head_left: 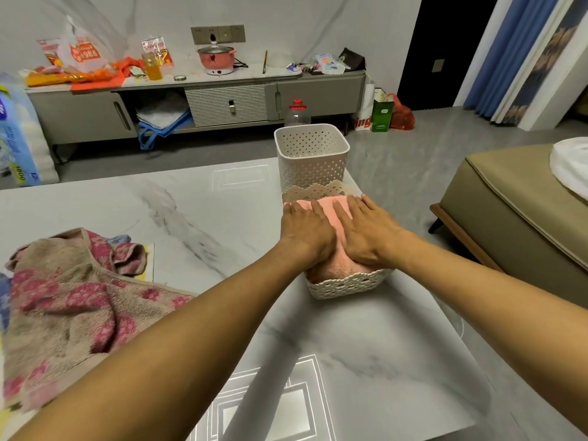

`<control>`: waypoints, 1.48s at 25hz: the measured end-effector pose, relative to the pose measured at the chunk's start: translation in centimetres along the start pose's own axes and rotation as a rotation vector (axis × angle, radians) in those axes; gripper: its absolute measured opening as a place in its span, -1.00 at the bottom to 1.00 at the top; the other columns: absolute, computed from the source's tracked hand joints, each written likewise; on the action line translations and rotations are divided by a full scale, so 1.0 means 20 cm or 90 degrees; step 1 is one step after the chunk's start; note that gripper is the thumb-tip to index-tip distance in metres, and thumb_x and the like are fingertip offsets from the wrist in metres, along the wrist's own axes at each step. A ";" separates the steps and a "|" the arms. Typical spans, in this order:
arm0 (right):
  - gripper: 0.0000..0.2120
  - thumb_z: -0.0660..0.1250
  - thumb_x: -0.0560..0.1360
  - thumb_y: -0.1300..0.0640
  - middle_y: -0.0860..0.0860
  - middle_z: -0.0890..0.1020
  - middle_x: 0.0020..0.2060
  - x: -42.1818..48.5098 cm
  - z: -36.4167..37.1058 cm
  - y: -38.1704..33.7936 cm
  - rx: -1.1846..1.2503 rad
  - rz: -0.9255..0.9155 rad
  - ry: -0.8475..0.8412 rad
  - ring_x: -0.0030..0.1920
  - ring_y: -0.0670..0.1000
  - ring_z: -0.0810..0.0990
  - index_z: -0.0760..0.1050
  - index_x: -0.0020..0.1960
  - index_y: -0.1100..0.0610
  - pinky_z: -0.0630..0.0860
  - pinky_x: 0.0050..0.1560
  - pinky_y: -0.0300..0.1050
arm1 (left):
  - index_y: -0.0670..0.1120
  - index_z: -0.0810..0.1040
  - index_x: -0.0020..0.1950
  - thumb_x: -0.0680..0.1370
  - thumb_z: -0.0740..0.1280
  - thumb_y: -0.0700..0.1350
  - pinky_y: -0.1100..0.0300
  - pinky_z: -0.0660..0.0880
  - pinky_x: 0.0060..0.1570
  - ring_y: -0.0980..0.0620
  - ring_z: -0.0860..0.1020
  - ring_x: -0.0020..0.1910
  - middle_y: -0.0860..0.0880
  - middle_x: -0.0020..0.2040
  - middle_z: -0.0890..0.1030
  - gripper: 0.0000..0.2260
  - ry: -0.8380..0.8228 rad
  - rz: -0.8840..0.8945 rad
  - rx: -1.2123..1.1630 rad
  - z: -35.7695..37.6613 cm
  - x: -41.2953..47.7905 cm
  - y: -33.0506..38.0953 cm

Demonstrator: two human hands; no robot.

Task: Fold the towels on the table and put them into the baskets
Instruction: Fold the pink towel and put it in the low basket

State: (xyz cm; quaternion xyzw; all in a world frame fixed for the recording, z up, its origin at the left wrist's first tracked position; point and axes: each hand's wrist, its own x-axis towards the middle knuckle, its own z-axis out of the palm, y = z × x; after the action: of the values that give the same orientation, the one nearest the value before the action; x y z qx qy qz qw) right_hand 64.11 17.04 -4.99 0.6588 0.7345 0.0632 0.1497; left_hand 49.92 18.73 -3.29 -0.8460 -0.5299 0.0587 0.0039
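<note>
Both hands, left and right, press flat, grip open, on pink towel in basket.

Ahead of you a low grey cabinet stands against a pale marbled wall, its top cluttered. To your right you see a tan sofa, blue curtains and grey floor.

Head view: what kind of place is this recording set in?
Most likely a home living room: a low TV-style cabinet cluttered with snack bags and a pink electric cooker, a tan sofa, and a marble-look table.
</note>
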 end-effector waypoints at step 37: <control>-0.51 0.07 0.61 -0.08 0.24 0.62 0.18 -0.11 0.00 -0.32 0.835 0.254 0.011 0.19 0.23 0.57 0.59 0.15 0.26 0.48 0.23 0.14 | -0.20 0.53 0.12 0.65 0.05 0.12 0.03 0.63 -0.20 -0.16 0.62 -0.13 -0.20 0.00 0.61 -0.55 -0.097 -0.354 -0.855 0.19 -0.40 -0.52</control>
State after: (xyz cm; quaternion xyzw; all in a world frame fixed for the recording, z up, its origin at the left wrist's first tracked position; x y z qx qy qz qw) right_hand 58.20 14.11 -6.64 0.7353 0.4871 -0.3630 -0.3005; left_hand 36.63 15.87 -5.57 -0.4938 -0.6456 -0.2234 -0.5381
